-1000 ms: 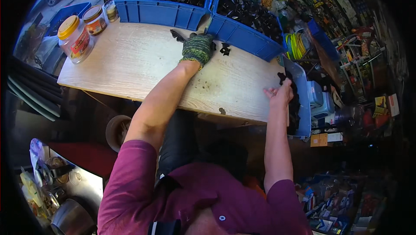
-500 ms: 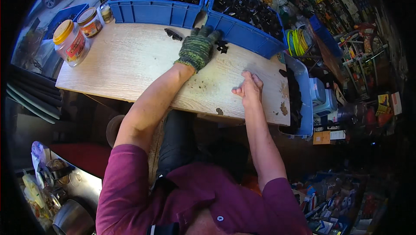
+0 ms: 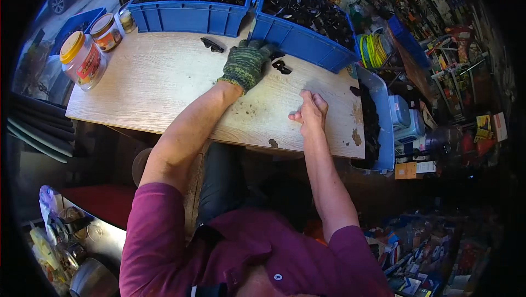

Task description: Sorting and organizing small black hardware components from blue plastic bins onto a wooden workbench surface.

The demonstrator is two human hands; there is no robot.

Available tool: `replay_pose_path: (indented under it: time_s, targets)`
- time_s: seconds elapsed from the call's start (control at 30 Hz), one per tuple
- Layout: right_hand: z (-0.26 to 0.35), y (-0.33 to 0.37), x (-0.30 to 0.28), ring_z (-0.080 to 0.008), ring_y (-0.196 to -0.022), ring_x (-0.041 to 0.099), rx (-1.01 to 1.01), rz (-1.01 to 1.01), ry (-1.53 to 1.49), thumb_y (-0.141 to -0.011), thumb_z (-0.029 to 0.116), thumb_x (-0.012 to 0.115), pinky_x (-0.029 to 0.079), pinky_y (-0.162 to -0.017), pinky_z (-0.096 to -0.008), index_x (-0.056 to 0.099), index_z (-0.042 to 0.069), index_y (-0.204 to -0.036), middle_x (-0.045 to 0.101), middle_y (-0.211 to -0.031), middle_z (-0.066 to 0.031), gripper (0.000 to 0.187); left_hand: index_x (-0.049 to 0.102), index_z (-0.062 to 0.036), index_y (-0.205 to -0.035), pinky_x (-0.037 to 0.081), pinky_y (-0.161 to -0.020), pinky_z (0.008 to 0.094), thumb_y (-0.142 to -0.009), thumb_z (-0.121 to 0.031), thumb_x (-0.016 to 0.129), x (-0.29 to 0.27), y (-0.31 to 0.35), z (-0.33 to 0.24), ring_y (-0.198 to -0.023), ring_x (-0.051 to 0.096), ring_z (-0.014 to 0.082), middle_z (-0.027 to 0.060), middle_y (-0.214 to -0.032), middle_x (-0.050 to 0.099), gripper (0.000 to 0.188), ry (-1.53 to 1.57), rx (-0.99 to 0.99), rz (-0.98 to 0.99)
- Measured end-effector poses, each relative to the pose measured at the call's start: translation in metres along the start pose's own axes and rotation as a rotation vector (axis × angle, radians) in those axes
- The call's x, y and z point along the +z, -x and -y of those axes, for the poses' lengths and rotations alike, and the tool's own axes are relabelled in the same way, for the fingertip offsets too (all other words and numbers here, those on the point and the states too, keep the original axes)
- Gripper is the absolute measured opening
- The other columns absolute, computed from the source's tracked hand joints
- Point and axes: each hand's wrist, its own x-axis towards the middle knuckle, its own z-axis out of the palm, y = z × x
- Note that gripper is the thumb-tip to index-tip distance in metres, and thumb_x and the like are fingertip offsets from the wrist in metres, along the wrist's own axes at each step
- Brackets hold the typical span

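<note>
My left hand (image 3: 245, 65), in a green and black knitted glove, lies palm down on the pale wooden table with its fingers stretched forward and slightly bent. Its fingertips reach the foot of the right blue crate (image 3: 307, 42). Just right of them lies a small black plastic part (image 3: 282, 67), and another black part (image 3: 277, 54) shows partly behind the fingers. A longer black part (image 3: 212, 45) rests to the left of the glove. My bare right hand (image 3: 310, 112) hovers over or rests on the table's right side, fingers loosely curled and apart, with nothing visible in it.
Another blue crate (image 3: 189, 19) heaped with black parts stands at the back left. Plastic jars (image 3: 82, 61) stand on the table's left end. A blue bin (image 3: 385, 124) with black parts sits beyond the right edge. Yellow-green coiled cord (image 3: 372, 52) lies behind it.
The small black part right of the glove now lies nearer to me, with a second one showing behind it. My gloved fingers have drawn closer together. My right hand has barely moved.
</note>
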Motion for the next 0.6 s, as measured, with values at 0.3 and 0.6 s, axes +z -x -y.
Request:
replay_pose_path:
  time_s: [0.3,0.6]
  targets:
    - [-0.001,0.001,0.007,-0.0107,-0.035,0.043,-0.003,0.021,0.036,-0.090,0.021,0.062,0.054,-0.040,-0.0333,0.056,0.002,-0.091,0.045,-0.052,-0.0007,0.020,0.065,-0.0242,-0.119,0.050,-0.083,0.0538,-0.087,-0.031,0.062,0.019,-0.010,0.006,-0.110,0.057,0.0354,0.0120,-0.110,0.064,0.033,-0.130,0.020,0.086]
    - [0.001,0.000,0.003,-0.0101,-0.036,0.043,0.006,0.007,0.038,-0.090,0.022,0.062,0.053,-0.040,-0.0324,0.056,0.002,-0.093,0.046,-0.052,-0.0011,0.021,0.064,-0.0232,-0.121,0.052,-0.078,0.0525,-0.086,-0.025,0.060,-0.001,0.007,-0.016,-0.099,0.061,0.0365,0.0139,-0.103,0.066,0.036,-0.149,-0.040,0.205]
